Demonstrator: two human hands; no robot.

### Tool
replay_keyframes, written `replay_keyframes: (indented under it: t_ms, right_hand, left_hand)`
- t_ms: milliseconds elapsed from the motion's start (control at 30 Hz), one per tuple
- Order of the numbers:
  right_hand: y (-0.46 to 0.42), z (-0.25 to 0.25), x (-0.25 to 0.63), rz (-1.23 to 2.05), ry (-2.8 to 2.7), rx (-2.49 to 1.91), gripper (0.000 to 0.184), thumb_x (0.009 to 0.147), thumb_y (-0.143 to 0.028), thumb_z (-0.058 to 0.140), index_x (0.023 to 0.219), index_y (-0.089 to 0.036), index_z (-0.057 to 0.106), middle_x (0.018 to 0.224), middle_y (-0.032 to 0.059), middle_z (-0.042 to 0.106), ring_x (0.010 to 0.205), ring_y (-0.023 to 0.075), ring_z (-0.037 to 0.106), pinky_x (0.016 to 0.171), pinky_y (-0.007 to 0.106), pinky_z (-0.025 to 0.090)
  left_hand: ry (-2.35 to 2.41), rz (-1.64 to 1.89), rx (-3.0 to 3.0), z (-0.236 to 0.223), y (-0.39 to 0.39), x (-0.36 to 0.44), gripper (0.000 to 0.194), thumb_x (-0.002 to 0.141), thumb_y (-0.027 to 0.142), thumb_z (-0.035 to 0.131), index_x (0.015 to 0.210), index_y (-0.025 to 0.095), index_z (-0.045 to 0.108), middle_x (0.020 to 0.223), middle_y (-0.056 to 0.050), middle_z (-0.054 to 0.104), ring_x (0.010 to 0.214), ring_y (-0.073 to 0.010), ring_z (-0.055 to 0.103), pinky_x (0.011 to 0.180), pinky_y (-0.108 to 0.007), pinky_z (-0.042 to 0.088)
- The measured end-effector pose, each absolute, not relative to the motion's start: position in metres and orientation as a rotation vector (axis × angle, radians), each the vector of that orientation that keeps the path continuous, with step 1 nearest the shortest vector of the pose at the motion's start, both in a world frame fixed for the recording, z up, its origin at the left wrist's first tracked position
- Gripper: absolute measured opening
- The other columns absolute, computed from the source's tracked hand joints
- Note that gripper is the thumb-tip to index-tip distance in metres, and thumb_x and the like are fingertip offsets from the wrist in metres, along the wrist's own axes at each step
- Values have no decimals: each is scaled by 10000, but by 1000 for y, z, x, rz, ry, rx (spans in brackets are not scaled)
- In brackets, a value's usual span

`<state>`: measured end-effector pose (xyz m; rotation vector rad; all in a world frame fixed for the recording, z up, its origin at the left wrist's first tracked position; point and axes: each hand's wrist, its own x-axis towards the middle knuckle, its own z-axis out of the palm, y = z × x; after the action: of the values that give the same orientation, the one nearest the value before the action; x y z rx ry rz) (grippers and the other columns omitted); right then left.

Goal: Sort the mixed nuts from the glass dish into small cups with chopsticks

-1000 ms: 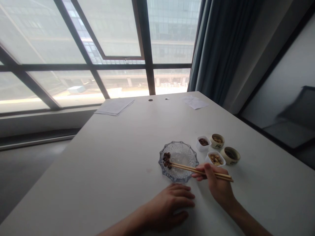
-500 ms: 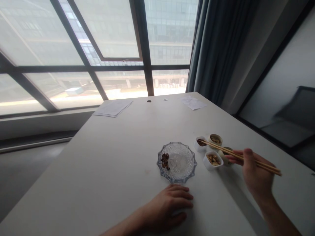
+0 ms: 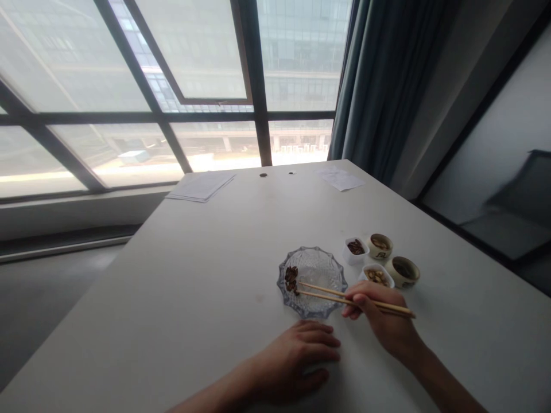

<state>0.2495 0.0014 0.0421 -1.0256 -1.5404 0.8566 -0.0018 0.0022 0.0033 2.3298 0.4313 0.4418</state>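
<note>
My right hand [image 3: 383, 318] grips a pair of wooden chopsticks [image 3: 329, 293], their tips apart over the glass plate [image 3: 322, 272]. Those tips reach close to a small pile of dark brown pieces [image 3: 291, 278] at the plate's left side. Whether anything small is between the tips I cannot make out. My left hand [image 3: 303, 353] rests on the table just in front of the plate, fingers stretched out and holding nothing. Right of the plate stand a white cup of dark pieces [image 3: 356, 249] and a white cup of pale brown pieces [image 3: 376, 276], partly hidden by my right hand.
Two round ceramic cups, one farther back [image 3: 380, 245] and one nearer [image 3: 403, 272], stand beside the white cups. Paper sheets [image 3: 200, 187] lie at the white table's far left, and another sheet [image 3: 342, 178] at its far right. Windows and a curtain [image 3: 374, 92] are behind.
My right hand has carried the chopsticks left, from the white cup of dark pieces to above the plate, and their tips have spread. My left hand stays in place.
</note>
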Motion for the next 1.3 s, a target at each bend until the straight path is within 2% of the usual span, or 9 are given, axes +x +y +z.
replay_keyframes:
  t_ms: [300, 500, 633, 767, 1033, 1300]
  right_hand:
    - [-1, 18, 242, 943, -1479, -1062, 386, 1067, -466, 569, 925, -196, 805, 754, 66, 811, 607, 172, 773, 577, 249, 612]
    - [-7, 20, 232, 974, -1270, -1138, 503, 1009, -627, 589, 909, -182, 801, 738, 98, 817, 618, 216, 794, 552, 278, 637]
    - [-8, 26, 228, 990, -1197, -1187, 493, 971, -643, 643, 883, -182, 795, 718, 94, 814, 593, 214, 783, 540, 274, 630]
    - [-6, 20, 225, 955, -1238, -1155, 481, 993, -615, 626, 857, -186, 794, 738, 97, 816, 608, 220, 791, 534, 275, 636]
    - [-8, 26, 231, 720, -1132, -1216, 496, 1011, -590, 605, 815, -175, 793, 662, 94, 795, 554, 241, 784, 526, 307, 657]
    - [9, 56, 288, 189, -1012, -1268, 503, 1035, -545, 582, 831, -127, 775, 685, 106, 791, 565, 233, 781, 559, 311, 659]
  left_hand:
    - [417, 464, 2331, 2, 2, -2, 376, 960, 239, 662, 1334, 265, 673, 1426, -79, 711, 1424, -275, 585, 1247, -439, 393]
    - [410, 476, 2324, 1, 2, -2, 357, 960, 246, 659, 1317, 257, 681, 1410, -79, 719, 1415, -269, 592, 1246, -424, 391]
    - [413, 471, 2318, 2, 2, -2, 372, 956, 241, 663, 1327, 263, 680, 1412, -84, 717, 1417, -271, 590, 1244, -432, 395]
    - [409, 468, 2313, 4, 3, -1, 363, 957, 239, 654, 1318, 262, 687, 1404, -94, 720, 1403, -285, 602, 1237, -459, 406]
    - [420, 463, 2315, 5, 3, -2, 357, 960, 249, 658, 1316, 261, 683, 1408, -89, 718, 1418, -276, 591, 1233, -437, 414]
    - [430, 457, 2314, 4, 2, -3, 381, 947, 225, 678, 1326, 266, 677, 1413, -76, 714, 1428, -258, 578, 1251, -406, 391]
